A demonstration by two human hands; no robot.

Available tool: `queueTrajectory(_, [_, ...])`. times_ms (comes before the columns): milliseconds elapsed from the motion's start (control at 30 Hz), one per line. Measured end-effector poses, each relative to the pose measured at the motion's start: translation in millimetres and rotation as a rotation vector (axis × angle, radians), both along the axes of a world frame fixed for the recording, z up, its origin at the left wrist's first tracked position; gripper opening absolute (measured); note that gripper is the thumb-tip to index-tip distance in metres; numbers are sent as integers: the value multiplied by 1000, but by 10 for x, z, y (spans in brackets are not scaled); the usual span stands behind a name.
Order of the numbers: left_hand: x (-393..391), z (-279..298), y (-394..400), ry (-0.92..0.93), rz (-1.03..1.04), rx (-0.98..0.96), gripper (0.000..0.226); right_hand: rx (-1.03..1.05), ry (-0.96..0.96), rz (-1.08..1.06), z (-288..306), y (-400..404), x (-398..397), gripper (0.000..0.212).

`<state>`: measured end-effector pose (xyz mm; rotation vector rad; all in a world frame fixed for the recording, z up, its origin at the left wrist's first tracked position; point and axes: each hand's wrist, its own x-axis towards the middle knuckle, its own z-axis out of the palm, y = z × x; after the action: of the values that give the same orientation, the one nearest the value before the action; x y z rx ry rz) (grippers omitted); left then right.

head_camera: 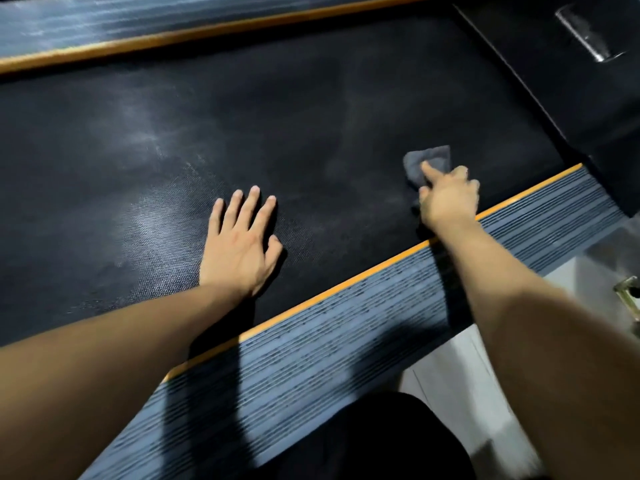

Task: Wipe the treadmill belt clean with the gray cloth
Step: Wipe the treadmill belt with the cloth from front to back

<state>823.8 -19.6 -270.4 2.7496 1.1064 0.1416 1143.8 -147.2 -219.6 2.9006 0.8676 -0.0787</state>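
Observation:
The black textured treadmill belt [242,133] fills the upper middle of the head view, with pale dusty smears on its left part. My right hand [448,199] holds the small gray cloth [429,161] against the belt near its right side, index finger stretched over the cloth. Most of the cloth sticks out beyond my fingers. My left hand [242,244] lies flat on the belt with fingers spread, palm down, holding nothing.
A gray ribbed side rail [346,341] with an orange strip runs diagonally below the belt. A second rail [138,22] lies along the far side. The black motor cover [571,81] stands at the upper right. Pale floor [467,358] shows at the lower right.

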Motion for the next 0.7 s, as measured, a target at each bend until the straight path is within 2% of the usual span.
queueTrajectory(200, [-2, 34, 7, 10, -14, -8, 68, 157, 109, 417, 26, 241, -1887, 54])
queueTrajectory(267, [-12, 27, 16, 17, -26, -14, 68, 185, 148, 519, 8, 227, -1985, 55])
queueTrajectory(333, [-36, 38, 42, 10, -53, -29, 68, 193, 132, 482, -13, 145, -1669, 53])
queueTrajectory(467, [-427, 77, -1, 55, -163, -11, 66, 185, 68, 117, -31, 76, -1015, 49])
queueTrajectory(533, [-652, 94, -47, 72, -176, 0, 65, 172, 55, 30, -52, 142, -1003, 50])
queueTrajectory(600, [-771, 87, -50, 72, -158, -16, 64, 202, 22, 72, -52, 235, -1259, 51])
queueTrajectory(700, [-815, 76, -13, 54, -130, -60, 65, 180, 43, 363, -45, 381, -2000, 57])
